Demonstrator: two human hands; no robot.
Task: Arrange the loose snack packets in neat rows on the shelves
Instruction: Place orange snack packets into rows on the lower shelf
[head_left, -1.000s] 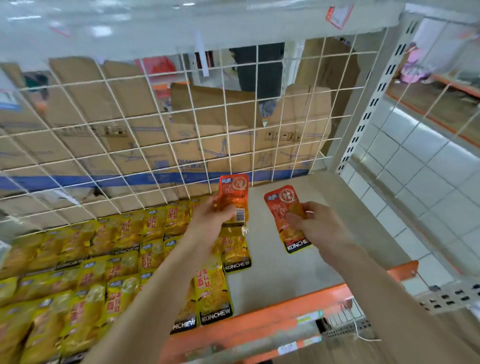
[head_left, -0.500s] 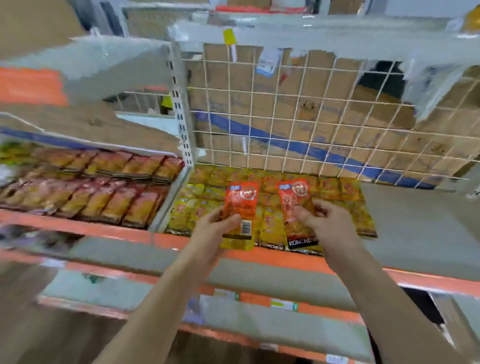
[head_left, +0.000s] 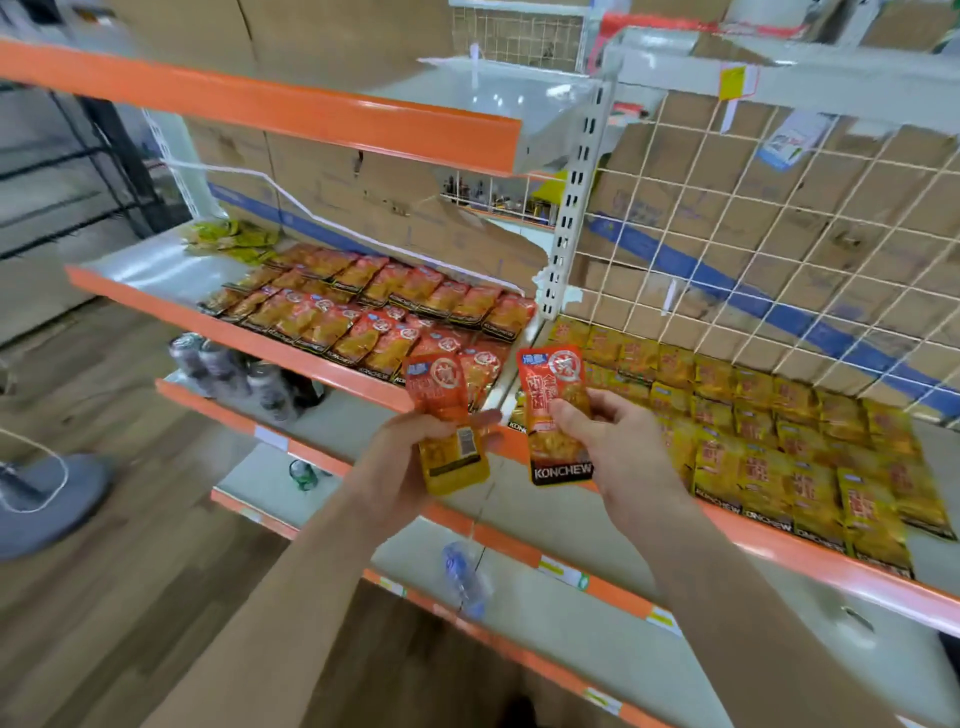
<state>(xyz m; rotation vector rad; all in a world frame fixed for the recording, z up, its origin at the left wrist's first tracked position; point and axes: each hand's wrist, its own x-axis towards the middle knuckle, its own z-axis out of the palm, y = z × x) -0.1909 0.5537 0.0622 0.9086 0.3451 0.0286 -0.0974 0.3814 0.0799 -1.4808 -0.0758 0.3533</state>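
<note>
Two hands, one packet each, just before the shelves' front edges. Left hand (head_left: 410, 457): fingers clamped on back-facing packet (head_left: 441, 405), barcode showing. Right hand (head_left: 618, 452): thumb and fingers clamped on front-facing packet (head_left: 553, 395). Beyond: red rows (head_left: 374, 306) on left shelf (head_left: 156, 265), yellow rows (head_left: 779, 431) on right shelf (head_left: 810, 561), reaching its front edge.

We note one packet (head_left: 447, 415) in our left hand (head_left: 410, 457), another packet (head_left: 556, 410) right of it in our right hand (head_left: 618, 447), both before the shelves. A post (head_left: 569, 223) stands between left shelf (head_left: 156, 306) and right shelf (head_left: 779, 540); rows of packets (head_left: 363, 306) lie on each.
</note>
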